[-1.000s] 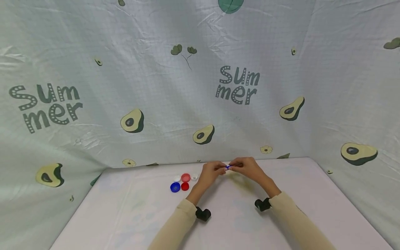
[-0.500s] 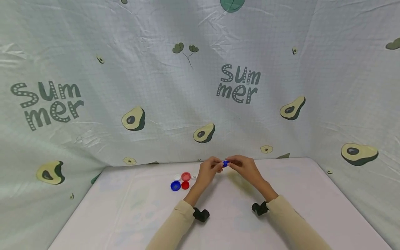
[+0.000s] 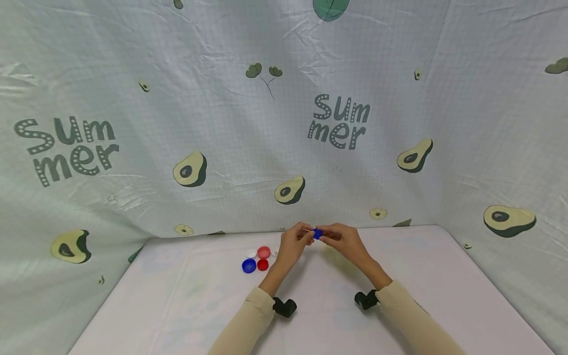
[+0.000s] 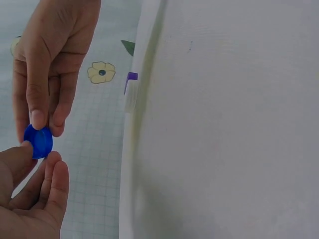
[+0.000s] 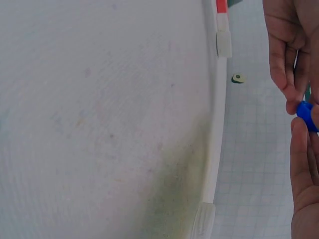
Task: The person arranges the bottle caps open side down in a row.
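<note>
A small blue bottle cap (image 3: 317, 233) is held between both hands, raised at the table's far edge. My left hand (image 3: 293, 244) pinches its left side and my right hand (image 3: 345, 240) pinches its right side. In the left wrist view the cap (image 4: 39, 142) stands tilted on edge, its hollow side partly showing. The right hand (image 4: 57, 55) reaches it from above there, the left hand (image 4: 37, 199) from below. Fingers cover much of the cap (image 5: 305, 113) in the right wrist view.
Left of my left hand, several caps lie grouped on the white table (image 3: 199, 305): a blue cap (image 3: 249, 266), a red cap (image 3: 263, 265), a lighter red cap (image 3: 264, 252), a white cap (image 3: 251, 253). Another whitish piece (image 3: 274, 254) is partly hidden. A printed curtain (image 3: 239, 123) hangs behind.
Both hands have shifted slightly left with the blue cap. It has been turned, so more of its blue surface shows now. The caps on the table have not moved.
</note>
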Available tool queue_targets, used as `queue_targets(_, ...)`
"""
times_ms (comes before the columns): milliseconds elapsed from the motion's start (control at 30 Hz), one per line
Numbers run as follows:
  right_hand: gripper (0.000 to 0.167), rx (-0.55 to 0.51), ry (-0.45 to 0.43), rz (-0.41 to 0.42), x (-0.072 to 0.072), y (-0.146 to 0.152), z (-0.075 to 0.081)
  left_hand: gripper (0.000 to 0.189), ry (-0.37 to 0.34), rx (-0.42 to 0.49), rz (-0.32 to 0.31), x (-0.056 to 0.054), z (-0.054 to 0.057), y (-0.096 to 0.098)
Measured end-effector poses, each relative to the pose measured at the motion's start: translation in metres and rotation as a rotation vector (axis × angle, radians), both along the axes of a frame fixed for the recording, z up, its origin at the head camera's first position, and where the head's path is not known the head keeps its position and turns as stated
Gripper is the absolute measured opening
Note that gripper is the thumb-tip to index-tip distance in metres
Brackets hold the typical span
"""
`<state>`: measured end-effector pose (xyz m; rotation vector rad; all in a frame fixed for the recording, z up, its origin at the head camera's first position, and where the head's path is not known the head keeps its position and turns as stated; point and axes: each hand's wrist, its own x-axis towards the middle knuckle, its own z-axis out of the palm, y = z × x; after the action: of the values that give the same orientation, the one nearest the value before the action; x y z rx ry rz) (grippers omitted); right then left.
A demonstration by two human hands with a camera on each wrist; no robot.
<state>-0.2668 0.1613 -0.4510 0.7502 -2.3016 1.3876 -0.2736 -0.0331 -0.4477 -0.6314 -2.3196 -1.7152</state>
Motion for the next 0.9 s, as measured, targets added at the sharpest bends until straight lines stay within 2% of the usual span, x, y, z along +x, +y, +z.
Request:
queue_targets(233, 0.032, 0.03, -0.045, -0.028, 0.0, -0.001, 0.001, 0.022, 0.026, -0.06, 0.0, 0.003, -0.001, -0.006)
queue_targets(600, 0.03, 0.045, -0.042, -0.04, 0.001, -0.01, 0.001, 0.026, 0.098, -0.161, -0.009, 0.009, 0.003, -0.021)
queue_targets(900, 0.033, 0.029, -0.087, 0.004, 0.007, -0.024, 0.003, 0.026, 0.116, -0.161, -0.049, 0.016, 0.006, -0.04)
